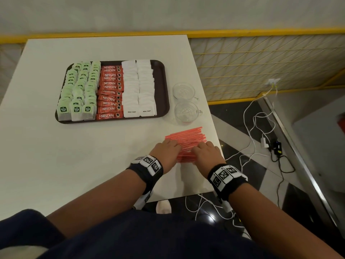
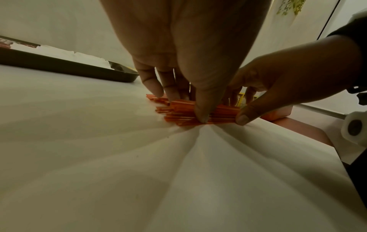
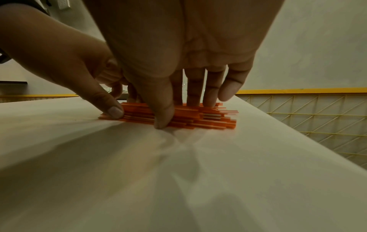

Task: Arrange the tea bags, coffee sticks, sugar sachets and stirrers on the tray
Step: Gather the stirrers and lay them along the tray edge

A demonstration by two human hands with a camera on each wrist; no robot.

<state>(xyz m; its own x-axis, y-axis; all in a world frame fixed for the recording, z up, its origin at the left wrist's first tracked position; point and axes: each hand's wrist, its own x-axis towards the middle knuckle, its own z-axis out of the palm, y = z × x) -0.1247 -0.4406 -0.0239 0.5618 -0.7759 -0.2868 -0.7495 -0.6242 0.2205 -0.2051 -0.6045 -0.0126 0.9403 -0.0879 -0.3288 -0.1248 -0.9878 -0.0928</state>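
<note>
In the head view we see a white table (image 1: pixel 74 165) filling most of the frame, with a dark tray (image 1: pixel 162 86) at upper centre. On the tray, left to right, lie rows of green tea bags (image 1: pixel 78 90), red coffee sticks (image 1: pixel 110 90) and white sugar sachets (image 1: pixel 139 86); a bare strip of tray shows along its right rim. Two glass cups (image 1: pixel 183 101) stand just right of the tray.

Lower and to the right of the tray, near the table's right edge, lies a pile of red stirrers (image 1: pixel 188 137). Their long axis runs from lower left to upper right of the frame, roughly crosswise to the tray's rows.

Our left hand (image 1: pixel 167 152) and right hand (image 1: pixel 207 154) sit side by side on the pile's lower-left part, fingers over the top and thumbs at the near side, gathering the stirrers in a grasp. We judge that the bundle must travel up and left to the tray, the left hand lying nearer.
</note>
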